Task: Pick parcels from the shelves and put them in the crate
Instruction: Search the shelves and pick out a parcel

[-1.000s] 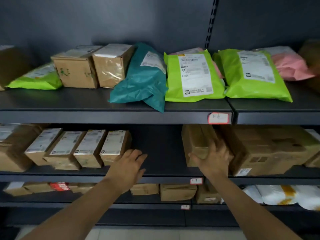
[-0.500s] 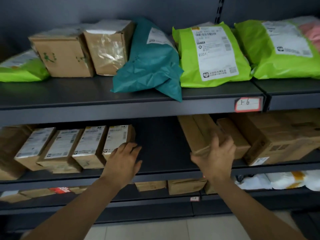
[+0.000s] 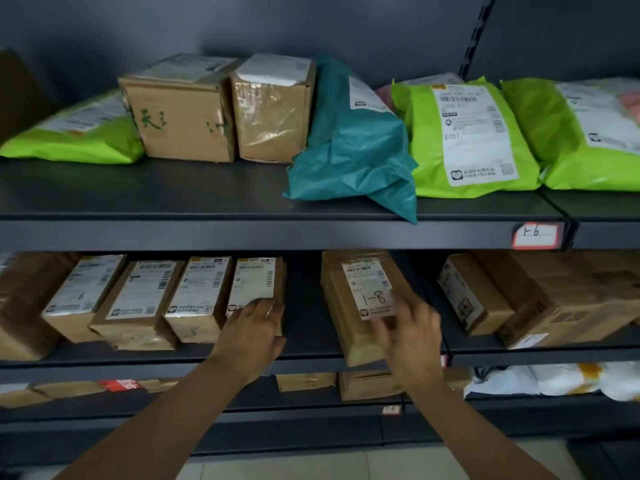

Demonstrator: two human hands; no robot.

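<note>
Centre frame: the 1-8 parcel (image 3: 366, 289) runs lengthwise toward us, right hand (image 3: 414, 341) at its near end, grip blurred beyond telling; left hand (image 3: 251, 336) lies flat on a small box (image 3: 256, 282).

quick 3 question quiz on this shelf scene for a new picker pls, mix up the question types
1. Multiple choice: what is handwritten on the label of the tilted box at the right hand? A) 1-8 B) 2-4 C) 3-1
2. True or false: the teal bag hangs over the front edge of the upper shelf.
3. Which hand is at the rightmost box in the row of four labelled boxes?
Key: 1 A; 2 true; 3 the left hand.
</note>
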